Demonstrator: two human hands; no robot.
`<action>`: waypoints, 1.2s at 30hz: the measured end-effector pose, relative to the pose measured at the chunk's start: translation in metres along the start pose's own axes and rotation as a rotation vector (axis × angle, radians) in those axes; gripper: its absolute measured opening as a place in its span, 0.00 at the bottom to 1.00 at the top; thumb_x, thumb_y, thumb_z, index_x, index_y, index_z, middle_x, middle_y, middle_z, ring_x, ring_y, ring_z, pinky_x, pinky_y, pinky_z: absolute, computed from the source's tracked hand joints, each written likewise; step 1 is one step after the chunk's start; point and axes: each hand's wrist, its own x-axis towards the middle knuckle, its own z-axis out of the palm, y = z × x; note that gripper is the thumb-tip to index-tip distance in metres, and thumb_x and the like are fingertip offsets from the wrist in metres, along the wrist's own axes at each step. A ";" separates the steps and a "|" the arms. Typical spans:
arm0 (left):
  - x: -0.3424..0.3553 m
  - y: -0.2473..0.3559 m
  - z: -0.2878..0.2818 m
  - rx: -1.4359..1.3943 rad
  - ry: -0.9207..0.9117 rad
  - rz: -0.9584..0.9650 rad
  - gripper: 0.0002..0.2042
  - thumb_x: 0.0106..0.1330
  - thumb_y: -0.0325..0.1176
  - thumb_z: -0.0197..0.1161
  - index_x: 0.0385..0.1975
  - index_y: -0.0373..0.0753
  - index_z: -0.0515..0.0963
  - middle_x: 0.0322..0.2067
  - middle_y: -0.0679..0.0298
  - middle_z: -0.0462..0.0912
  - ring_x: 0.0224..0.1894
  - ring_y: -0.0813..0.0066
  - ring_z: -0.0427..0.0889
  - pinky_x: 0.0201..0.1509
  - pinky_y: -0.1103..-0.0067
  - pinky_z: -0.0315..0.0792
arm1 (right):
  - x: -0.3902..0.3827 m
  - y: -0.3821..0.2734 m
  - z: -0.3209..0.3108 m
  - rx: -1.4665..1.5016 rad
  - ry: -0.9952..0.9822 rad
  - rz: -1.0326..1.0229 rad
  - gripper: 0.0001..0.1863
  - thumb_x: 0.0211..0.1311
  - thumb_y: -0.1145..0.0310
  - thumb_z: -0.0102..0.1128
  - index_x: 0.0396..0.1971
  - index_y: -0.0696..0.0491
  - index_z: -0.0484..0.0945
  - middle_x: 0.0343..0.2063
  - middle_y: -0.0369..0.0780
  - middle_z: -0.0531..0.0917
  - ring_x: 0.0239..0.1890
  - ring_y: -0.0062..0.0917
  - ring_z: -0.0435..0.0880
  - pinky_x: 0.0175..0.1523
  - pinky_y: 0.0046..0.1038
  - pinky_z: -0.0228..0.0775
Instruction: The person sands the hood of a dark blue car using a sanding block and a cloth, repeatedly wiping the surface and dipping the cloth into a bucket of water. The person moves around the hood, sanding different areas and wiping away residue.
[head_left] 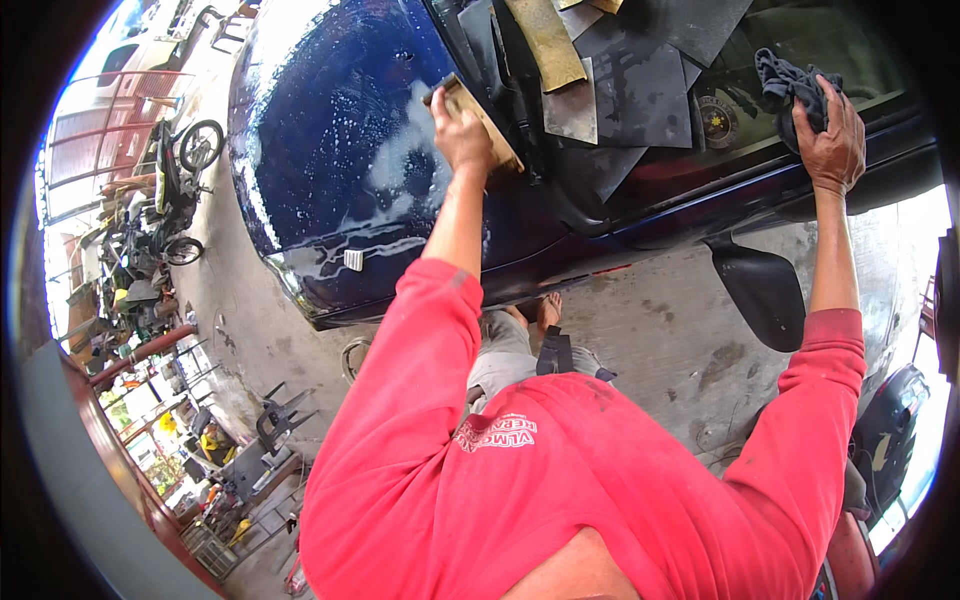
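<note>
My left hand [463, 138] is closed on a long, flat, tan sanding block [500, 142], at the edge of the blue car's wet bonnet [320, 120], beside the windscreen. Water beads and a whitish smeared patch [398, 150] lie on the paint left of this hand. To the right, my right hand [833, 140] grips a bunched dark grey cloth [783, 82] against the car's side glass. Its fingers are bent over the cloth, and part of the cloth is hidden under them.
Dark sheets [635, 95] and tan strips [548, 45] are spread over the windscreen. A small white block [353, 260] sits on the bonnet's near edge. The black side mirror [760, 292] juts out toward me. A motorbike [175, 165] and clutter stand at the left.
</note>
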 end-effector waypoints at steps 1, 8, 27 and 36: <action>0.015 0.000 0.005 0.013 -0.052 -0.190 0.30 0.68 0.30 0.55 0.73 0.45 0.72 0.61 0.43 0.86 0.58 0.39 0.87 0.63 0.56 0.79 | 0.000 -0.001 -0.001 -0.006 -0.008 0.008 0.29 0.65 0.48 0.76 0.65 0.37 0.83 0.56 0.39 0.89 0.59 0.39 0.87 0.64 0.39 0.78; -0.147 -0.010 -0.065 0.113 -0.140 -0.112 0.33 0.67 0.22 0.57 0.77 0.44 0.69 0.70 0.49 0.80 0.74 0.49 0.79 0.75 0.65 0.73 | 0.003 -0.007 -0.005 0.024 0.014 -0.002 0.29 0.66 0.50 0.76 0.66 0.39 0.83 0.56 0.40 0.89 0.58 0.39 0.87 0.63 0.40 0.79; -0.001 0.002 0.005 -0.011 0.008 0.095 0.29 0.69 0.30 0.56 0.73 0.46 0.72 0.59 0.40 0.86 0.52 0.31 0.87 0.57 0.54 0.81 | 0.002 -0.004 -0.005 0.028 0.016 -0.027 0.28 0.66 0.51 0.75 0.65 0.39 0.83 0.55 0.39 0.89 0.57 0.39 0.87 0.63 0.39 0.79; -0.134 -0.024 -0.073 -0.054 -0.309 0.208 0.33 0.67 0.21 0.55 0.75 0.46 0.71 0.65 0.46 0.83 0.69 0.44 0.80 0.72 0.61 0.78 | 0.005 -0.017 -0.009 0.015 0.057 -0.037 0.26 0.65 0.50 0.75 0.61 0.41 0.85 0.52 0.40 0.89 0.54 0.41 0.88 0.60 0.42 0.79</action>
